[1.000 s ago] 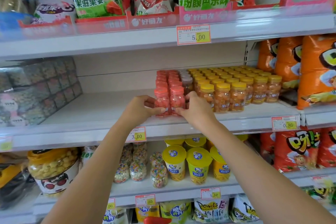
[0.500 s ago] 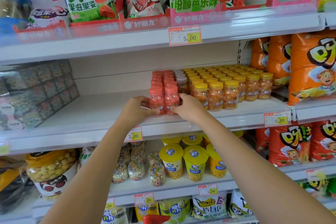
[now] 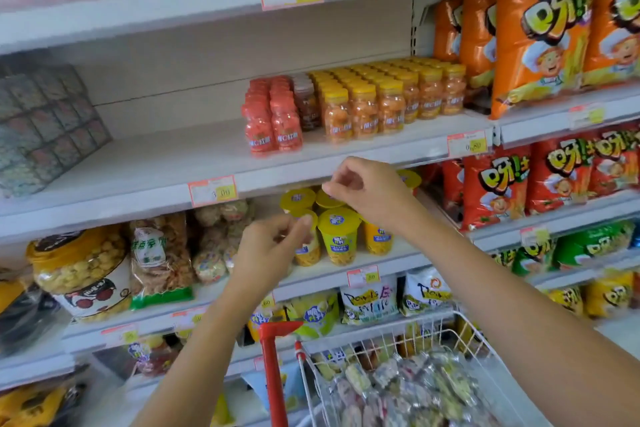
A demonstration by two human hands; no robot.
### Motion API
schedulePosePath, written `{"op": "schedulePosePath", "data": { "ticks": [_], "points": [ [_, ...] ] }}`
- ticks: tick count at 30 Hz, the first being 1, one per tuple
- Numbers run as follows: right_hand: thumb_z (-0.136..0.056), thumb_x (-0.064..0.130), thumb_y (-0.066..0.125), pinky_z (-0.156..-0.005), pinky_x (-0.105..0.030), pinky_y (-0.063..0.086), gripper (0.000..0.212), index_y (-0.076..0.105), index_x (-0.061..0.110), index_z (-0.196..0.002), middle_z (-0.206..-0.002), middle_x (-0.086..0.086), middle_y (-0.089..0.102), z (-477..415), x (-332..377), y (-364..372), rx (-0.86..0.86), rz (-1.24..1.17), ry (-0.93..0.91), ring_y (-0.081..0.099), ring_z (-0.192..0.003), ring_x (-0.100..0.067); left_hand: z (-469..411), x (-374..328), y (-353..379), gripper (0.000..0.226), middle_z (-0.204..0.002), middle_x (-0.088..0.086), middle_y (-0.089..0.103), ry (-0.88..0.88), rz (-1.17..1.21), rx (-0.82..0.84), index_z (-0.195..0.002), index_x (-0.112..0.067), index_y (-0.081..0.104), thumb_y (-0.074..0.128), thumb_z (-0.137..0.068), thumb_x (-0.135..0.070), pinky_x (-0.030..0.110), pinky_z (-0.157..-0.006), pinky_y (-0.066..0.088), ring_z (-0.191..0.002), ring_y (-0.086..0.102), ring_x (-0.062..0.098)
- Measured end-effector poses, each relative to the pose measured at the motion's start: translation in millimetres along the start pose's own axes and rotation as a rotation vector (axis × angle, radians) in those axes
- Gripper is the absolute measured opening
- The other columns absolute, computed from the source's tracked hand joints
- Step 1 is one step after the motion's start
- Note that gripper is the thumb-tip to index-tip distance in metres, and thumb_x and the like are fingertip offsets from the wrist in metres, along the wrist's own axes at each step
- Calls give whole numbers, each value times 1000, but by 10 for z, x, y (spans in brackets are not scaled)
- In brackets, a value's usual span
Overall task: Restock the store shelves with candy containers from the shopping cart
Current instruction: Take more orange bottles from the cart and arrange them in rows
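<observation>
Done so far: red jars [image 3: 273,125] in rows mid-frame on the shelf [image 3: 156,163], touching yellow jars [image 3: 363,107]. Left hand [image 3: 273,246] at centre, right hand [image 3: 367,191] just up-right of it: apart, below the shelf edge, loosely curled, probably empty, though blurred. Left to do: cart [image 3: 367,350] at lower right, heaped with candy [image 3: 398,388].

Both bare forearms stretched upward, the left grip [image 3: 273,246] at 8 o'clock of the right grip [image 3: 367,191], each with loosely curled, empty fingers.

red candy bottles [image 3: 273,125], upright, on shelf [image 3: 156,163]
</observation>
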State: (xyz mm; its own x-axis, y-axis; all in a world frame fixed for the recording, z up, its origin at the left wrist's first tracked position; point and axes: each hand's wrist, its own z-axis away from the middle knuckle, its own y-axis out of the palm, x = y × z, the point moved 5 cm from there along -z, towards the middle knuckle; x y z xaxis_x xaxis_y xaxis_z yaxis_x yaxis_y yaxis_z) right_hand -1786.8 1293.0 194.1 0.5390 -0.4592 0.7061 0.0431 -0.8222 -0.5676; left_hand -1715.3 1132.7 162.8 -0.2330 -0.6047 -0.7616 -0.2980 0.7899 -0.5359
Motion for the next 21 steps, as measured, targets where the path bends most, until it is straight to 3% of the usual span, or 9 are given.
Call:
{"op": "schedulePosePath", "data": {
  "ticks": [5, 7, 11, 14, 16, 18, 21],
  "points": [
    [-88, 25, 66, -57, -22, 33, 25, 51, 15, -71, -67, 4, 51, 871, -886, 211, 194, 79, 236, 44, -59, -6, 631, 699, 865, 64, -68, 19, 64, -216, 17, 286, -68, 0, 64, 53, -85, -60, 33, -62, 48, -61, 60, 23],
    [-91, 26, 63, -59, -22, 33, 26, 49, 15, -72, -69, 3, 49, 1271, -1271, 335, 292, 80, 343, 42, -60, -8, 864, 953, 1212, 56, -65, 17, 62, -304, 3, 402, -69, 1, 63, 55, -89, -50, 38, -64, 49, -62, 59, 26],
    [-93, 34, 59, -56, -20, 33, 29, 48, 11, -78, -79, -3, 53, 1953, -2027, 564, 448, 135, 580, 46, -64, -11, 1306, 1443, 1831, 33, -68, 0, 54, -453, -124, 651, -66, -16, 55, 58, -92, -36, 18, -54, 38, -57, 48, 12],
    [-90, 39, 61, -73, -28, 45, 37, 59, 5, -105, -103, -11, 62, 2398, -2595, 727, 524, 143, 771, 60, -88, -21, 1569, 1792, 2160, 9, -96, -3, 62, -532, -175, 754, -87, -18, 62, 60, -92, -26, 25, -77, 48, -81, 57, 10],
    [-89, 41, 61, -79, -26, 43, 50, 52, 8, -126, -124, -8, 58, 2639, -2844, 810, 568, 157, 843, 58, -107, -22, 1705, 1958, 2330, 21, -116, 1, 59, -565, -224, 781, -111, -15, 61, 59, -92, -24, 28, -88, 45, -102, 57, 18],
    [-91, 37, 60, -80, -25, 39, 54, 45, 10, -135, -133, -8, 53, 2813, -3034, 898, 594, 179, 876, 54, -115, -24, 1784, 2016, 2480, 38, -130, 3, 52, -551, -274, 767, -129, -13, 52, 57, -93, -22, 19, -87, 39, -115, 53, 19],
    [-92, 22, 59, -92, -33, 47, 57, 36, 16, -144, -139, -10, 48, 2944, -3265, 1026, 587, 222, 918, 53, -119, -26, 1780, 2044, 2713, 43, -139, 4, 48, -462, -322, 720, -137, -14, 46, 53, -96, -21, 10, -81, 33, -116, 52, 14]
  ]
}}
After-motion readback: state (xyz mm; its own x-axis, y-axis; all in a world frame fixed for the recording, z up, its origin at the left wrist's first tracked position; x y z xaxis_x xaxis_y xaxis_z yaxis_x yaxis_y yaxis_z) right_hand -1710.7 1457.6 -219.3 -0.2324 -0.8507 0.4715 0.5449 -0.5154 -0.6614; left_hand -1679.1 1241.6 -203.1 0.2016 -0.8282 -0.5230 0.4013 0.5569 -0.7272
